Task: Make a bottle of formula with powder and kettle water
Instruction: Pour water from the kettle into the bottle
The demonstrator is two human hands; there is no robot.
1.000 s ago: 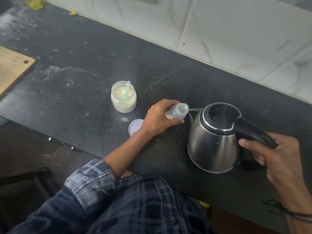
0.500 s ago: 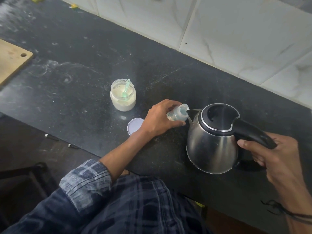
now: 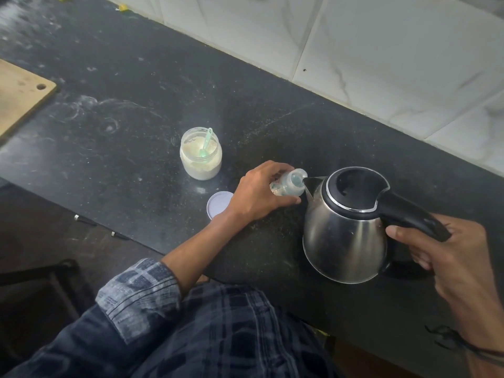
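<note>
Person's left grip [image 3: 256, 195] curled round tilted clear bottle [image 3: 289, 185] over black tabletop [image 3: 163, 91], right grip [image 3: 447, 249] clamped on kettle [image 3: 346, 241] handle, spout at bottle mouth, powder jar [image 3: 201, 159] beyond left grip, bottle marks too blurry to read

My left hand [image 3: 256, 195] reaches forward from a rolled-up sleeve [image 3: 136, 293], fingers curled round the bottle [image 3: 289, 185]. My right hand [image 3: 450, 257] grips the kettle [image 3: 343, 236] by its handle, fingers wrapped underneath.
</note>
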